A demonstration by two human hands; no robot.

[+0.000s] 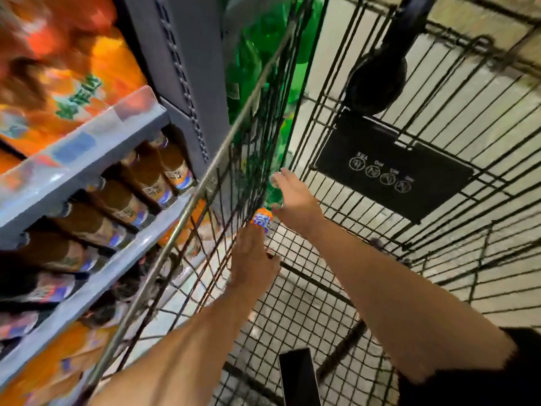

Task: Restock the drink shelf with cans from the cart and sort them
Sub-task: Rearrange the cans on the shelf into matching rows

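Both my arms reach down into a black wire cart. My left hand is wrapped around an orange can with a blue label, whose top sticks out above my fingers. My right hand is closed over a green can just beyond the orange one, near the cart's far left corner. Both cans sit low against the cart's left wire wall. To the left stands the grey drink shelf with rows of brown bottles.
Orange packs fill the upper shelf and orange bottles the lowest one. Green bottles stand beyond the cart wall. A black plastic flap with printed icons hangs on the cart's far side. A dark phone-like slab lies in the cart.
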